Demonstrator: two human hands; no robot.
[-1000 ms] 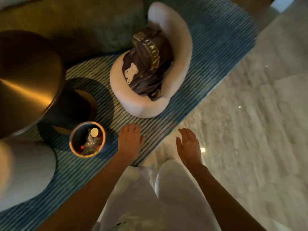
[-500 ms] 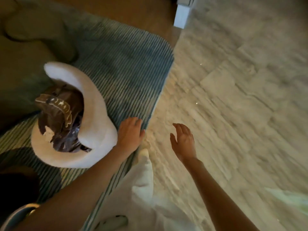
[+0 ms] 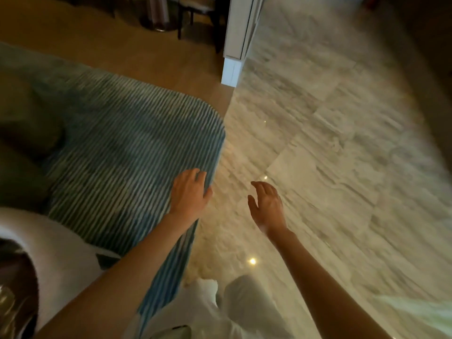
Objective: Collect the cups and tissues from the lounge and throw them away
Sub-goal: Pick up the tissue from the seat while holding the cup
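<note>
**Two empty hands over the rug's edge**

Two bare hands reach forward from the bottom of the head view, and neither carries anything. The left hand [image 3: 189, 192] is held palm down with its fingers straight and loose, over the right edge of the striped blue rug [image 3: 127, 148]. The right hand [image 3: 266, 206] is held just beside it over the pale marble floor [image 3: 330, 143], turned partly on its side with the fingers gently curved and the thumb apart; it holds nothing either. No cup or tissue can be made out in this view, so where they are cannot be told from here.

Below the hands the person's white trousers [image 3: 220, 307] fill the lower middle, standing where the rug meets the marble. At the lower left, a white cushioned seat [image 3: 56, 255] lies on the rug, and a dark brown glossy bag [image 3: 17, 285] rests in it, cut off by the edge of the view. A dark green upholstered shape [image 3: 22, 133] sits along the left side, on the far part of the rug. Beyond the rug a strip of tan floor [image 3: 137, 52] runs to a white post [image 3: 236, 45] at the top, where the marble begins. Dark furniture legs [image 3: 181, 18] stand in the far top, too dim to tell apart. The view is blurred throughout.
</note>
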